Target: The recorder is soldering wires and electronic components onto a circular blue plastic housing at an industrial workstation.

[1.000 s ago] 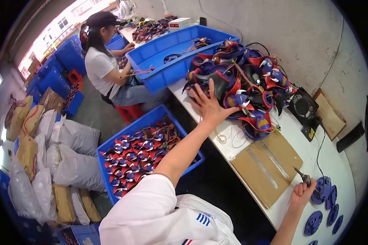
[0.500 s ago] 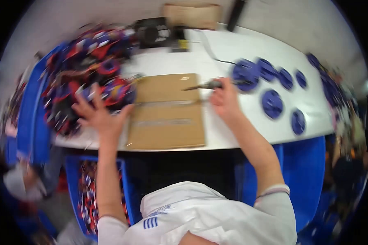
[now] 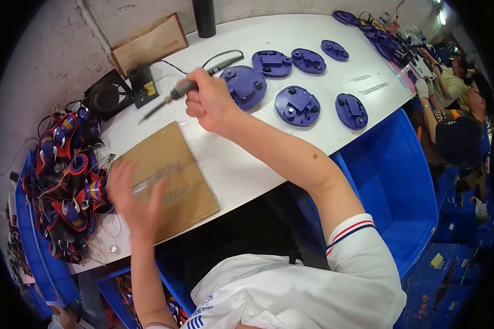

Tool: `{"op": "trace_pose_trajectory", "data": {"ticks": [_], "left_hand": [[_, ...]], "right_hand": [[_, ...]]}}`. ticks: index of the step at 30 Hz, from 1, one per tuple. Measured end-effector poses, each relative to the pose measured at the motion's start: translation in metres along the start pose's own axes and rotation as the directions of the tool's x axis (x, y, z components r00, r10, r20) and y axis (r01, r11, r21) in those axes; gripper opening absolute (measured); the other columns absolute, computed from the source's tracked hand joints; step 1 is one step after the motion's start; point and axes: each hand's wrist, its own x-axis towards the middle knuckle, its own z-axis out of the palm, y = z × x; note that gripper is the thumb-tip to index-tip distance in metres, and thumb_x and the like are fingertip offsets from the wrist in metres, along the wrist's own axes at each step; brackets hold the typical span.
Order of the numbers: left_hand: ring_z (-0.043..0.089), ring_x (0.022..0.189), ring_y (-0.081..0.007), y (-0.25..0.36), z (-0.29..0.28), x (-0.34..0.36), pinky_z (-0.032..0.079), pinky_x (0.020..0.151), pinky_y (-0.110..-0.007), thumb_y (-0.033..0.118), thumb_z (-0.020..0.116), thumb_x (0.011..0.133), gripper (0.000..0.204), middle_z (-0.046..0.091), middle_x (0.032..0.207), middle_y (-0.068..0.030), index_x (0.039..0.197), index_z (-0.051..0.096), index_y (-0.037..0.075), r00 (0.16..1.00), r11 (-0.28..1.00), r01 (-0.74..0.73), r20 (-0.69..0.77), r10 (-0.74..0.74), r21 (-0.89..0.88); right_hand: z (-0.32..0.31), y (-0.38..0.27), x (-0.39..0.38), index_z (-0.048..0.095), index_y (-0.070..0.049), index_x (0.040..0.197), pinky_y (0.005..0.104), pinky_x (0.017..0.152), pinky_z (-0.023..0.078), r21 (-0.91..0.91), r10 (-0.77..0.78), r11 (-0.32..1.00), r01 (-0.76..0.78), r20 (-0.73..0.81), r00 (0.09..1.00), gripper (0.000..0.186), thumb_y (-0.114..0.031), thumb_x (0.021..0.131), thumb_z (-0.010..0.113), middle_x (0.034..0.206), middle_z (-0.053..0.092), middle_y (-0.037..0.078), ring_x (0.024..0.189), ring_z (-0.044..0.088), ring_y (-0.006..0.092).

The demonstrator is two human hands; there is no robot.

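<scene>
My right hand (image 3: 209, 102) grips a soldering iron (image 3: 173, 96) with a dark cable, its tip pointing left over the white table (image 3: 291, 142). My left hand (image 3: 133, 198), blurred and with fingers spread, hovers over the left edge of a brown cardboard pad (image 3: 170, 178), holding nothing. A pile of red, blue and black wired parts (image 3: 66, 181) lies just left of that hand. Several purple round plastic shells (image 3: 297, 106) lie on the table to the right of my right hand.
A small black fan (image 3: 108, 98) and a brown cardboard box (image 3: 148, 45) stand at the back against the wall. A black cylinder (image 3: 205, 17) stands behind. A blue bin (image 3: 392, 181) sits under the table's right side. Other people (image 3: 455, 120) work at the far right.
The view swung right from the parts pile to the table. My left hand drew back from the pile to the cardboard pad. My right hand lifted the soldering iron up and back.
</scene>
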Motion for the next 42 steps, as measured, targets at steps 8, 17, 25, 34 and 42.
{"op": "trace_pose_trajectory", "data": {"ticks": [8, 17, 25, 34, 42], "left_hand": [[0.049, 0.103, -0.0288, 0.078, 0.189, 0.089, 0.038, 0.092, -0.035, 0.026, 0.077, 0.069, 0.075, 0.049, 0.120, -0.0139, 0.131, 0.042, 0.004, 0.988, 0.859, -0.100, 0.050, 0.144, -0.501], [0.054, 0.108, -0.0295, 0.105, 0.173, 0.124, 0.039, 0.095, -0.031, 0.028, 0.074, 0.074, 0.069, 0.054, 0.123, -0.0158, 0.131, 0.045, 0.001, 0.929, 0.990, 0.120, 0.361, -0.085, -0.077], [0.058, 0.098, -0.0274, 0.049, 0.053, 0.042, 0.046, 0.087, -0.034, 0.025, 0.083, 0.059, 0.079, 0.057, 0.113, -0.0178, 0.124, 0.045, -0.002, 0.963, 0.749, 0.261, 0.215, -0.160, -0.609], [0.035, 0.127, -0.0367, 0.004, -0.019, -0.033, 0.028, 0.103, -0.051, 0.033, 0.081, 0.060, 0.087, 0.042, 0.132, -0.0180, 0.134, 0.041, 0.007, 0.971, 0.971, 0.238, 0.035, -0.237, -0.021], [0.018, 0.133, -0.0435, -0.099, -0.019, -0.044, 0.016, 0.097, -0.072, 0.039, 0.073, 0.071, 0.071, 0.023, 0.145, -0.0184, 0.135, 0.043, 0.031, 0.918, 0.763, 0.397, -0.196, -0.346, 0.510]], "right_hand": [[0.013, -0.016, -0.007, 0.055, -0.007, 0.066, 0.0236, 0.038, 0.015, 0.143, -0.028, 0.990, 0.023, 0.031, 0.999, 0.020, -0.023, 0.078, 0.053, 0.048, 0.032, -0.003, 0.038, 0.018, 0.0068], [-0.006, -0.010, 0.018, 0.053, -0.010, 0.063, 0.0253, 0.038, 0.015, 0.198, 0.010, 0.980, -0.008, -0.009, 1.000, 0.020, -0.025, 0.076, 0.054, 0.048, 0.032, -0.003, 0.038, 0.019, 0.0074], [-0.017, -0.043, 0.002, 0.052, -0.004, 0.072, 0.0206, 0.035, 0.016, 0.236, -0.001, 0.970, -0.052, 0.218, 0.976, 0.020, -0.018, 0.087, 0.053, 0.043, 0.031, -0.009, 0.032, 0.021, 0.0037], [-0.032, 0.029, 0.001, 0.057, -0.003, 0.088, 0.0194, 0.032, 0.015, 0.101, 0.096, 0.989, -0.107, 0.105, 0.990, 0.018, -0.019, 0.089, 0.050, 0.043, 0.029, -0.009, 0.031, 0.019, 0.0029], [-0.035, 0.043, 0.001, 0.056, -0.001, 0.088, 0.0172, 0.032, 0.016, 0.068, 0.111, 0.992, -0.111, 0.004, 0.994, 0.017, -0.017, 0.089, 0.050, 0.045, 0.030, -0.008, 0.031, 0.019, 0.0020]]}}
